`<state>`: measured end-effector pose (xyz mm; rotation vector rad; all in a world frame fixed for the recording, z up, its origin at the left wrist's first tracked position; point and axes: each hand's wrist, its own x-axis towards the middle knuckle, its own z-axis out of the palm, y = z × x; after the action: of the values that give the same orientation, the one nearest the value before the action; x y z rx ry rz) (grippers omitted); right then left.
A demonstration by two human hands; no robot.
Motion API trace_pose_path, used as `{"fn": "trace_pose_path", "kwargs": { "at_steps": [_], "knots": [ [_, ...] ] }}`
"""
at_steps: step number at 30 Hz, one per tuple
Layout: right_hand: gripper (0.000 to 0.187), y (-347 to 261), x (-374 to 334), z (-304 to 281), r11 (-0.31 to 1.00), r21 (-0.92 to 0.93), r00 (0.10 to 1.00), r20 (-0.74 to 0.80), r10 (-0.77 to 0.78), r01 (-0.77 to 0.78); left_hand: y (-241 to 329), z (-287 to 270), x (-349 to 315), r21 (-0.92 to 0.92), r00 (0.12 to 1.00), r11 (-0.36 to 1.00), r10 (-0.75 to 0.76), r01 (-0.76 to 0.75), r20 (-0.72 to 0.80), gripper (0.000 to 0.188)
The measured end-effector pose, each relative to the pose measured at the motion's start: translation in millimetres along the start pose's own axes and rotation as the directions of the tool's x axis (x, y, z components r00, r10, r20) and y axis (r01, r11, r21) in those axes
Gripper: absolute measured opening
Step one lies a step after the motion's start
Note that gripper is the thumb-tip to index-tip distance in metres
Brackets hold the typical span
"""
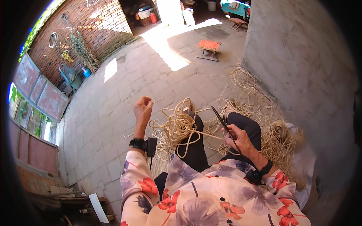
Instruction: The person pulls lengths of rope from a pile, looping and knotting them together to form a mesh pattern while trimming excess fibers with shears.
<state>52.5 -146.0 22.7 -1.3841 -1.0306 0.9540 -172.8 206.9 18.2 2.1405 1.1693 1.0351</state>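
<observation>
**Inspector:** State the position of each hand.

**Operator:** My left hand [143, 109] is raised out over the paving, above my left knee. Its fingers are pinched narrow on the end of a thin pale strand [177, 129]; a short tip shows past the fingertips, pointing right. My right hand [238, 138] is lower and closer to my body, over my right thigh. Its fingers are closed around a slim dark blade-like tool [222, 122], which slants up and to the left from the grip.

**Inspector:** Where does the strand lie relative to the tool?

**Operator:** The strand's long axis runs roughly left to right, from my left hand down through the tangled coil of fibre [177, 130] on my lap toward my right hand. The tool's tip stands just above that line, near the right edge of the coil. The tool crosses the strand's axis at a steep angle.

**Inspector:** Which hand is nearer the coil?

**Operator:** Both are near. The left is just beside its upper left edge; the right sits beside its right edge. A larger loose heap of fibre [279, 139] lies against the wall [301, 56] on my right.
</observation>
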Motion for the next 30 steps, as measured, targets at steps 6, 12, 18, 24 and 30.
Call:
{"fn": "trace_pose_path", "kwargs": {
  "at_steps": [6,12,18,24,30],
  "knots": [
    [0.032,5.7,-9.9,0.0,0.999,0.004,0.982,-0.185,0.043,-0.043,51.5,46.8,-22.7,-0.303,0.36,0.919,0.201,0.252,0.911,0.044],
    [0.031,13.6,-9.3,-12.2,0.997,0.055,0.96,-0.271,0.074,-0.062,86.3,38.0,-56.8,-0.111,0.289,0.988,0.139,-0.11,0.947,0.048],
    [0.03,9.0,-6.7,-1.6,0.992,0.127,0.969,-0.243,0.051,-0.02,57.4,48.0,-58.5,-0.246,0.563,0.94,0.074,0.235,0.823,0.034],
    [0.028,-25.0,-14.4,-8.8,0.999,0.0,0.981,-0.188,-0.046,0.047,-27.1,16.7,-4.6,-0.33,0.994,0.941,-0.097,0.078,-0.041,0.017],
    [0.028,-36.2,-13.5,-33.2,0.997,-0.029,0.927,-0.366,-0.078,0.072,31.1,4.5,-25.6,-0.492,0.896,0.788,-0.164,0.371,0.412,0.014]
  ]
}}
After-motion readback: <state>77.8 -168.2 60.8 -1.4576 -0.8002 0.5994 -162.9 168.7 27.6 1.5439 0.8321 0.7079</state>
